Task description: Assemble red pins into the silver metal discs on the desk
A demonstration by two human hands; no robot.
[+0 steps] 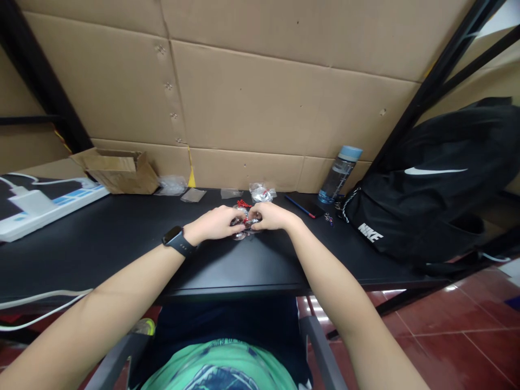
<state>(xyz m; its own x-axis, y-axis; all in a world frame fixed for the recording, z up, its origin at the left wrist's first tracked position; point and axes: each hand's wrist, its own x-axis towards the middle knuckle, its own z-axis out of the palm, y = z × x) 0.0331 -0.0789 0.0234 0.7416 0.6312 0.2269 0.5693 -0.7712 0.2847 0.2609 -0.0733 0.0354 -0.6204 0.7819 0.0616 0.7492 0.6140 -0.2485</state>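
Note:
A small cluster of shiny, round metal-looking pieces (239,235) lies on the black table, with a red cord (244,203) at its far side. My left hand (219,222) grips the cluster from the left, fingers curled over it. From the right, my right hand (271,216) pinches the same cluster between thumb and fingers. The two hands nearly meet and hide much of the pieces, so their exact kind cannot be made out. Just behind my right hand is a clear plastic bag (260,191) with something silvery and red in it.
An open cardboard box (125,172), plastic bags (173,185) and a white power strip (52,211) stand left. Right are a dark phone-like slab (311,205) with a pen on it, a water bottle (339,174) and a black backpack (439,200). A cardboard wall (284,97) closes the back.

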